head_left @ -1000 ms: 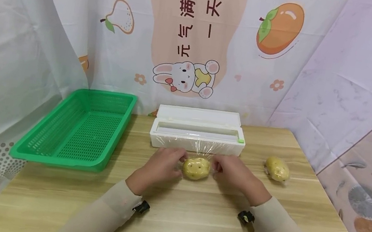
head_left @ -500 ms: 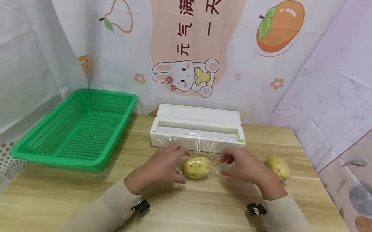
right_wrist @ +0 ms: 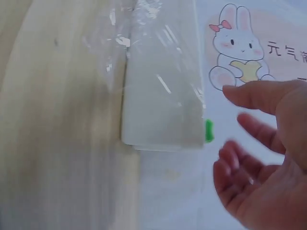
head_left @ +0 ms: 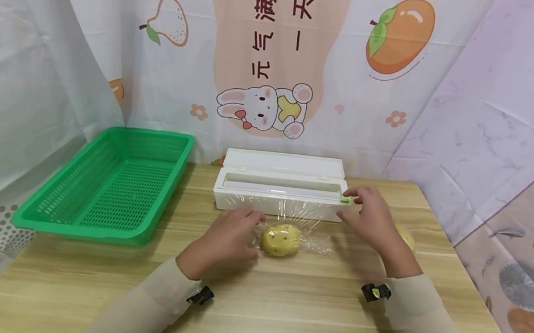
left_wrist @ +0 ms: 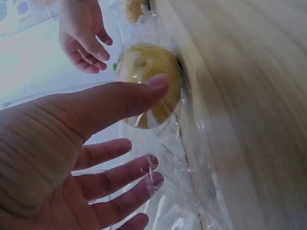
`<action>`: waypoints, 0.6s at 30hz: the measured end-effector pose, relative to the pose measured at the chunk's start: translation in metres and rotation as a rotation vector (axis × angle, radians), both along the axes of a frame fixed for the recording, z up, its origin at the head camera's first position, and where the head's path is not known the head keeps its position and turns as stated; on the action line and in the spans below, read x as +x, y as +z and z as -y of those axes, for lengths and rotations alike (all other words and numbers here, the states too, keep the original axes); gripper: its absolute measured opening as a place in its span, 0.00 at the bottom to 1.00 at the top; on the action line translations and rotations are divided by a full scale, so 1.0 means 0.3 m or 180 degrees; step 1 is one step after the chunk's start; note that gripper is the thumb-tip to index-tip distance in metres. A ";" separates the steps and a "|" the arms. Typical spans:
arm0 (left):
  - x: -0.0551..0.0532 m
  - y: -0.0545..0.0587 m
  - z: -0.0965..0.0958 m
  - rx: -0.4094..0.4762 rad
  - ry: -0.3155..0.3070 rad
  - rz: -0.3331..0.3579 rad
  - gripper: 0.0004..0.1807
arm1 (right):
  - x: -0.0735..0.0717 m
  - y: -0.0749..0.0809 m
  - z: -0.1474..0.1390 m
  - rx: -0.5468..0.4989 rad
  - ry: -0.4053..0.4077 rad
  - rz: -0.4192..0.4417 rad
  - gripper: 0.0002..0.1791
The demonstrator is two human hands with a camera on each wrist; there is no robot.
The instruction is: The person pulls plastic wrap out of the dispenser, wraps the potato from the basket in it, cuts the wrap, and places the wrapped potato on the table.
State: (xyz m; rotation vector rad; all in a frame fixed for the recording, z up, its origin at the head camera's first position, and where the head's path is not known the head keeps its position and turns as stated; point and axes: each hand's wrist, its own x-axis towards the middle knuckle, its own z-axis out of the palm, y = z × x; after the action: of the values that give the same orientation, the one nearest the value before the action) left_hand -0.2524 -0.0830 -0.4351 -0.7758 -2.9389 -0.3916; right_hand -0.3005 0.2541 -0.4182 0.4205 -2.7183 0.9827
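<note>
In the head view a yellow potato (head_left: 281, 240) sits on the table under clear cling film (head_left: 316, 244), which stretches from the front of a white cling film box (head_left: 271, 206). My left hand (head_left: 230, 236) lies just left of the potato. The left wrist view shows its thumb passing in front of the potato (left_wrist: 144, 61) and its loosely spread fingers by the film. At the box's right end my right hand (head_left: 368, 219) hovers beside the green slider (head_left: 345, 199). In the right wrist view its fingers are loosely bent, apart from the slider (right_wrist: 208, 131), holding nothing.
A second potato (head_left: 405, 237) lies at the right, partly hidden behind the right hand. At the back left stands a green plastic basket (head_left: 164, 197). The box's lid (head_left: 285, 162) is raised, close to the printed curtain (head_left: 180, 90).
My right hand has let go of the film beside the potato and moved right and up to the box's slider end. The left hand has loosened its fingers and stays beside the potato.
</note>
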 end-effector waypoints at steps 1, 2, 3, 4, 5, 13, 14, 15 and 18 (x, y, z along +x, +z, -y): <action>-0.002 -0.002 0.002 -0.0018 0.0020 0.0028 0.41 | -0.004 -0.004 -0.002 -0.0046 -0.0045 0.0068 0.27; -0.004 -0.004 0.004 -0.0028 0.0029 0.0054 0.41 | -0.008 -0.008 -0.003 -0.0092 -0.0072 0.0147 0.30; -0.006 -0.006 0.005 -0.0045 0.0027 0.0070 0.40 | -0.011 -0.013 -0.005 -0.0136 -0.0089 0.0229 0.32; -0.009 -0.007 0.003 -0.0041 0.0015 0.0084 0.39 | -0.013 -0.016 -0.008 -0.0197 -0.0098 0.0310 0.34; -0.010 -0.006 0.002 -0.0040 0.0003 0.0095 0.39 | -0.014 -0.019 -0.011 -0.0261 -0.0095 0.0384 0.36; -0.011 0.008 -0.006 -0.0029 -0.0083 0.0158 0.44 | -0.026 -0.050 -0.029 -0.0499 -0.0143 0.0631 0.35; -0.010 0.014 -0.006 -0.0019 -0.0073 0.0186 0.47 | -0.028 -0.053 -0.030 -0.0518 -0.0159 0.0632 0.34; -0.009 0.021 -0.007 -0.0005 -0.0066 0.0218 0.49 | -0.030 -0.055 -0.031 -0.0524 -0.0165 0.0630 0.34; -0.012 0.051 -0.015 0.0049 -0.0032 0.0279 0.48 | -0.037 -0.061 -0.031 -0.0554 -0.0157 0.0621 0.33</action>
State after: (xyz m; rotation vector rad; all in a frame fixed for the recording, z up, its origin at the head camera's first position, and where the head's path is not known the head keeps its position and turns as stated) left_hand -0.2559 -0.0785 -0.4198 -0.7917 -3.0101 -0.4599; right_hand -0.3116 0.2633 -0.4365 0.2358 -2.7639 1.2961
